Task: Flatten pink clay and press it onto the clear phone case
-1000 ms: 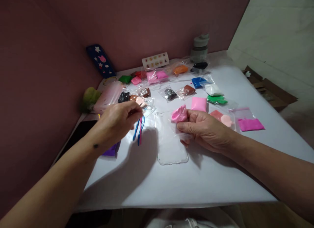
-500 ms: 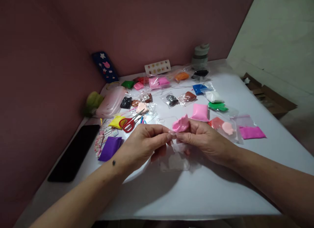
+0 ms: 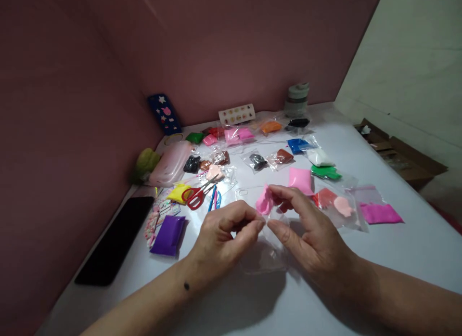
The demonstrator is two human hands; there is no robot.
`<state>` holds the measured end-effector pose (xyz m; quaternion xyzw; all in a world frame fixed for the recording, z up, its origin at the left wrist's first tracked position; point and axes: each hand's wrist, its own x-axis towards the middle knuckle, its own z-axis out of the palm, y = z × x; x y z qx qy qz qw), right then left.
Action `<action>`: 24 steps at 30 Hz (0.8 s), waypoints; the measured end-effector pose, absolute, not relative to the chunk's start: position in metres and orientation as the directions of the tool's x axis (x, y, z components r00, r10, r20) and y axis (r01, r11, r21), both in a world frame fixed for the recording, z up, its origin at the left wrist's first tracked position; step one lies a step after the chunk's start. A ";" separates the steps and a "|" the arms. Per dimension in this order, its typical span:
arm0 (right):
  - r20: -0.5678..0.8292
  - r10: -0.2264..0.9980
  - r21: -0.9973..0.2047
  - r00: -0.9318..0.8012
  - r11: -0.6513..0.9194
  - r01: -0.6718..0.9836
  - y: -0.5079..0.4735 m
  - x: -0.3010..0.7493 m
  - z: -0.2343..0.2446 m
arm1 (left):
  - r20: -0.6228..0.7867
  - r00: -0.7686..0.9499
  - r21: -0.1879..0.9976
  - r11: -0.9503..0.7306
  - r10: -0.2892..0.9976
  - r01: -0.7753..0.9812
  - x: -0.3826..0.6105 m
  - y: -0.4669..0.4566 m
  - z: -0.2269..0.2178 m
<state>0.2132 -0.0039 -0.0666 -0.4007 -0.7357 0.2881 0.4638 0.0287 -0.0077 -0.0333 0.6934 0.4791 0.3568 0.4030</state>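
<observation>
My left hand (image 3: 231,235) pinches the edge of a clear plastic bag (image 3: 276,225) between thumb and forefinger. A soft lump of pink clay (image 3: 265,202) rises just above these fingertips. My right hand (image 3: 310,235) is at its right side, thumb and forefinger apart, the forefinger's tip against the clay. Beneath both hands a clear phone case (image 3: 258,261) lies flat on the table, partly hidden by them. Behind the hands is a pink clay packet (image 3: 301,180).
Red-handled scissors (image 3: 196,198), a purple packet (image 3: 168,236) and a black phone (image 3: 115,242) lie left. Several bagged clays, such as a magenta packet (image 3: 381,213), surround the hands. A jar (image 3: 296,100) stands at the back of the white table (image 3: 202,307).
My right thumb and forefinger have spread apart, and the pink clay now sits more upright between the hands. The view has tilted up slightly, so everything appears lower.
</observation>
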 end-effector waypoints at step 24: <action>0.107 0.908 -0.985 -0.406 0.153 0.082 -0.001 0.217 -0.070 | 0.129 0.434 0.958 -0.225 0.892 0.178 0.022 -0.008 -0.042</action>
